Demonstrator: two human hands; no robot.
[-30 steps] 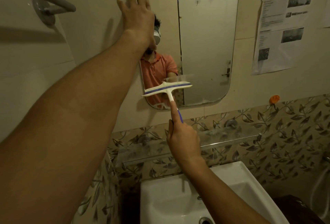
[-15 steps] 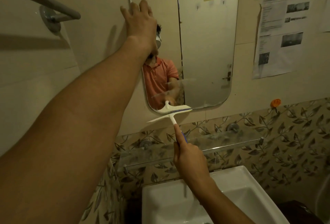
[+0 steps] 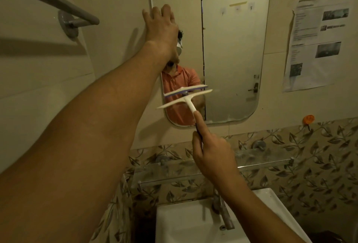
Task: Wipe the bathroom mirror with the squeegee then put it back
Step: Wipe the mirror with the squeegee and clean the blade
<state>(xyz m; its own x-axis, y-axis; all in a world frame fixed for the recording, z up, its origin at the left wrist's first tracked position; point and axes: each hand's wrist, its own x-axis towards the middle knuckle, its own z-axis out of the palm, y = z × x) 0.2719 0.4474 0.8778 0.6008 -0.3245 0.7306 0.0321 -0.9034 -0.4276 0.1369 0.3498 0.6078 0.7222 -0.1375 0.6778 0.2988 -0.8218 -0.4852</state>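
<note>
The wiping seems to be in the middle, not at its end. The squeegee [image 3: 185, 100] is in front of the lower left part of the mirror [image 3: 232, 48], with its blade very near the glass. I cannot tell whether it really touches. A pale wet band along the bottom edge of the mirror looks not yet wiped, and I judge that the right part also waits. Putting the tool back is not yet done.

The right hand [image 3: 213, 153], below the mirror, grasps the squeegee by its handle. The fingers are curled round it and the index finger is stretched along it toward the blade. The left hand [image 3: 160, 27] holds nothing. It lies flat with straight fingers on the upper left edge of the mirror.
</note>
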